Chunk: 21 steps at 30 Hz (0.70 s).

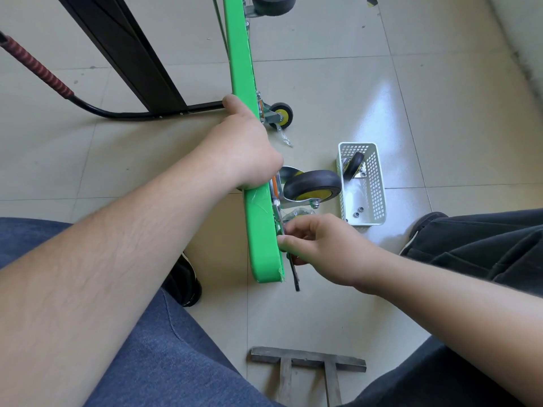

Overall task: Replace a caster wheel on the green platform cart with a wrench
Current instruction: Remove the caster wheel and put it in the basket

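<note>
Cart: my left hand [246,148] is gripping the green plastic platform cart [261,230], tipped on edge.
Wrench: my right hand [317,248] is pinching the dark flat metal wrench [294,277], long axis lying along the deck, below the black-and-yellow caster wheel [313,185].

Both forearms bare, no sleeves showing, left hand [246,148] and right hand [320,245] ungloved, blue-grey trousers [152,348] showing at 7 o'clock, black shoe [183,284] showing beside them

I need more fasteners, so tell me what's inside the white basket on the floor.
The white basket holds a spare caster wheel leaning at its far end and a few loose nuts near the front. Anything beneath the caster is hidden.
</note>
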### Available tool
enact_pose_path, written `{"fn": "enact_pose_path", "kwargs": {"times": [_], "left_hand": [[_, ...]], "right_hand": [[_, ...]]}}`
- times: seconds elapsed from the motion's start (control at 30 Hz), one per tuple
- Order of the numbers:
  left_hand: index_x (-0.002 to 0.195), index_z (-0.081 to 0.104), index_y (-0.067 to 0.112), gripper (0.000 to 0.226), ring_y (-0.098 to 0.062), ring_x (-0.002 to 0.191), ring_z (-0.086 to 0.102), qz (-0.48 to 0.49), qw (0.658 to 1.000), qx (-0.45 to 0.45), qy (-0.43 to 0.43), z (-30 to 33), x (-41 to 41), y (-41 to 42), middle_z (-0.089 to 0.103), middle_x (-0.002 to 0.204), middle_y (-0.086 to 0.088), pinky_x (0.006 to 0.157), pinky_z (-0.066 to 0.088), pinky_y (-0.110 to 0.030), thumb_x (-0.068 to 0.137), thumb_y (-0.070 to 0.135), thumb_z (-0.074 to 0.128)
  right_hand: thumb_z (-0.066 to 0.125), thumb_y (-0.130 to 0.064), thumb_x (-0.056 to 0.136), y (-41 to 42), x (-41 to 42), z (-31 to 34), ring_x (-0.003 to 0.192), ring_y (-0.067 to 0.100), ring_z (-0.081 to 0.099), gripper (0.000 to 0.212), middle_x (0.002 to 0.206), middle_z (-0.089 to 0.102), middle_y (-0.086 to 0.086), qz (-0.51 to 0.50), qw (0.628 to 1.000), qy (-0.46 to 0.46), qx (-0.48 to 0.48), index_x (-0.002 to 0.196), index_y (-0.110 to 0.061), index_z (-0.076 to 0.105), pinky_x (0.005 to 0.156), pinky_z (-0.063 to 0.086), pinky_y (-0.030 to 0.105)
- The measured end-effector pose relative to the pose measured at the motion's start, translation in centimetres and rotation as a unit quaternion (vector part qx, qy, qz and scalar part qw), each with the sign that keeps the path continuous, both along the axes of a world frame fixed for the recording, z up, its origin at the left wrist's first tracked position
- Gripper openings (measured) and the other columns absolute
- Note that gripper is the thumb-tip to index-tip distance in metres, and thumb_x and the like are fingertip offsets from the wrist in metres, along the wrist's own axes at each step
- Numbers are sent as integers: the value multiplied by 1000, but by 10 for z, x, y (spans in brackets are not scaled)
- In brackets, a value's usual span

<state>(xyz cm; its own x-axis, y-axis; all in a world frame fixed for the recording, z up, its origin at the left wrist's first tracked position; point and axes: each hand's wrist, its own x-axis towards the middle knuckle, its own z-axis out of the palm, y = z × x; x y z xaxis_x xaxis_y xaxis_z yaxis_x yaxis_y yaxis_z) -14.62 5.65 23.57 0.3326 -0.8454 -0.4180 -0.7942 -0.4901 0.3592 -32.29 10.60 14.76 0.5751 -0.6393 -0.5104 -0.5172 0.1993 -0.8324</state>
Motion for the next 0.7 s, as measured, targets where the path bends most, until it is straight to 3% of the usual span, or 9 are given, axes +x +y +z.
{"fn": "enact_pose_path", "kwargs": {"times": [0.07,0.17,0.33,0.43,0.5,0.7], "left_hand": [[154,-1,-10,83,-19,56,40,6,1000,-1,3,0,0,0,50,83,-16,41,20,-30,95,15,52],[153,2,-10,80,-21,59,42,0,1000,4,5,2,-1,0,65,117,-30,41,20,-30,95,15,51],[152,3,-10,76,-26,72,48,-24,999,20,-27,2,-2,0,61,129,-35,43,22,-33,98,15,50],[153,11,-7,78,-22,60,42,-7,1000,-1,-11,1,0,0,64,120,-30,46,28,-31,96,19,58],[154,21,-3,79,-19,58,38,-1,999,-35,-6,-1,1,0,58,105,-20,57,37,-34,93,22,66],[153,25,-1,79,-17,58,37,3,999,-42,-7,-1,1,2,51,100,-14,51,31,-29,92,23,69]], "right_hand": [[67,-35,98,-1,0,-3,73,13,59,19,74,67,-2,18,999,6,-44,84,-22,70,88,58,49],[65,-33,99,-2,-1,-6,69,11,54,21,65,59,-19,33,997,12,-66,79,-28,65,79,55,38],[65,-34,99,-2,-2,-10,65,11,49,23,66,56,-19,48,993,15,-109,77,-27,63,67,45,30],[64,-33,100,-3,-3,-10,63,9,47,27,65,56,-23,55,990,23,-129,74,-34,58,65,42,28],[64,-32,100,-4,-5,-11,60,8,44,29,63,55,-23,65,987,30,-146,73,-35,56,62,40,24],[62,-35,100,-1,-22,-23,60,9,42,33,63,52,-16,138,974,93,-156,70,-27,52,60,37,23]]}}
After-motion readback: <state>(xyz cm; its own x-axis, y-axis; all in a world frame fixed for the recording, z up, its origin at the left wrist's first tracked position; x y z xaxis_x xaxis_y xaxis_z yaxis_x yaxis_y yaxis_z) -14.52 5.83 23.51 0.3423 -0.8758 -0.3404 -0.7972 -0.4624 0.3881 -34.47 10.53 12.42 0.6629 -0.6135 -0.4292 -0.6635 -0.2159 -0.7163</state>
